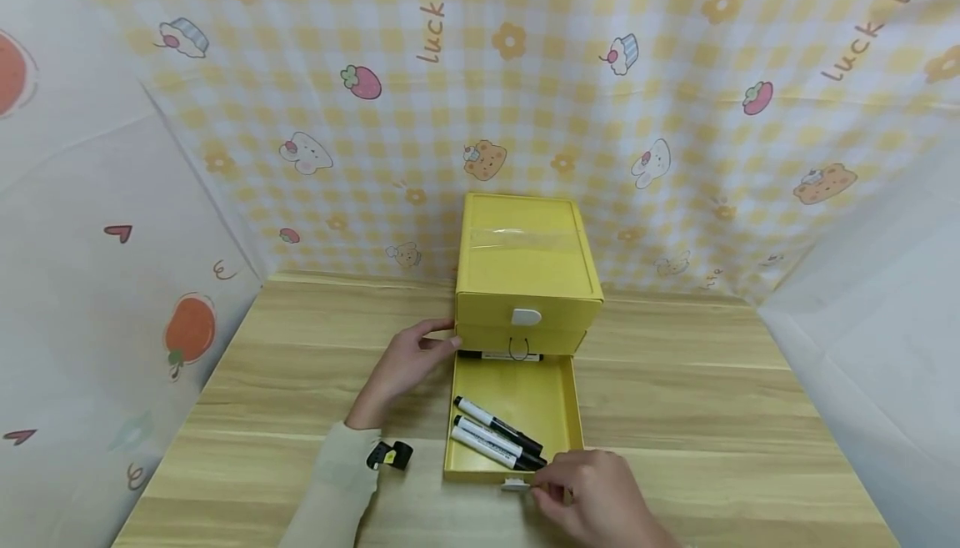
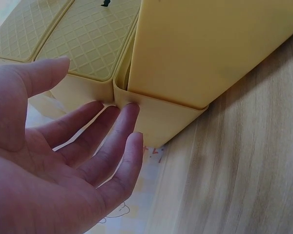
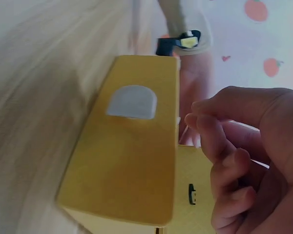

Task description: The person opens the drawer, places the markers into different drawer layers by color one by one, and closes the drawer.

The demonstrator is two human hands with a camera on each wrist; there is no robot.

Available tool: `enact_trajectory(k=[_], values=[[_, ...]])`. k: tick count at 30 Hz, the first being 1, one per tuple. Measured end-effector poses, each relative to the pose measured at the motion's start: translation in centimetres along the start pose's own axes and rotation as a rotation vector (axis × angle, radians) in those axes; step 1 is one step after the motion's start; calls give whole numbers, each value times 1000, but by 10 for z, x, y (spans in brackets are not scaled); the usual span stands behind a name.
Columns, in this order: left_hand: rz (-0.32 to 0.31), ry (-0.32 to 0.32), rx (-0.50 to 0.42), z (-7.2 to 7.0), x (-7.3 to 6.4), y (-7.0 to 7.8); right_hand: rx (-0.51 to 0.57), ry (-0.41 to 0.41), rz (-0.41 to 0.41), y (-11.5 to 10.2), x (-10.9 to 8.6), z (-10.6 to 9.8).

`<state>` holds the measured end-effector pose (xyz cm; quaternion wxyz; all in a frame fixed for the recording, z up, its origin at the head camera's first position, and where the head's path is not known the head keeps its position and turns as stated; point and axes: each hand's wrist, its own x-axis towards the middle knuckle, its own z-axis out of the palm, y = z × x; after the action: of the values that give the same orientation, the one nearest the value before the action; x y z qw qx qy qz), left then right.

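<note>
A yellow drawer box (image 1: pixel 528 252) stands against the patterned cloth, its lower drawer (image 1: pixel 517 385) pulled out. Inside, three black-and-white markers (image 1: pixel 487 445) lie slantwise near the front, and another marker (image 1: pixel 495 356) lies across the back. My left hand (image 1: pixel 408 360) is at the box's left side; in the left wrist view its fingers are spread, fingertips at the yellow side wall (image 2: pixel 151 119). By the drawer front, my right hand (image 1: pixel 592 490) has loosely bent fingers just right of the white pull tab (image 1: pixel 515 485). In the right wrist view that tab (image 3: pixel 132 102) is uncovered, and the hand holds nothing.
A second white tab (image 1: pixel 527 317) sits on the upper drawer's front. A thin black loop (image 1: pixel 519 349) shows below it. The box stands on a wood-grain table (image 1: pixel 712 414). A black band with a yellow patch (image 1: pixel 390 455) is at the left wrist.
</note>
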<state>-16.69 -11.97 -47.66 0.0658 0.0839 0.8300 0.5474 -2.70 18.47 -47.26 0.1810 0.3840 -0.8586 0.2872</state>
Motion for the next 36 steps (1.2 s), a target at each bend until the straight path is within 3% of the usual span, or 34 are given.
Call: enact_trajectory(k=[15,28,36], values=[[-1,2,-2,1,0,0,-241,18,-54,-1,-6,18],[4,-9,0,0,-2,-1,-282,33,-79,-1,-6,24],[3,-6,3,0,-1,0,-278,47,-52,-1,-4,26]])
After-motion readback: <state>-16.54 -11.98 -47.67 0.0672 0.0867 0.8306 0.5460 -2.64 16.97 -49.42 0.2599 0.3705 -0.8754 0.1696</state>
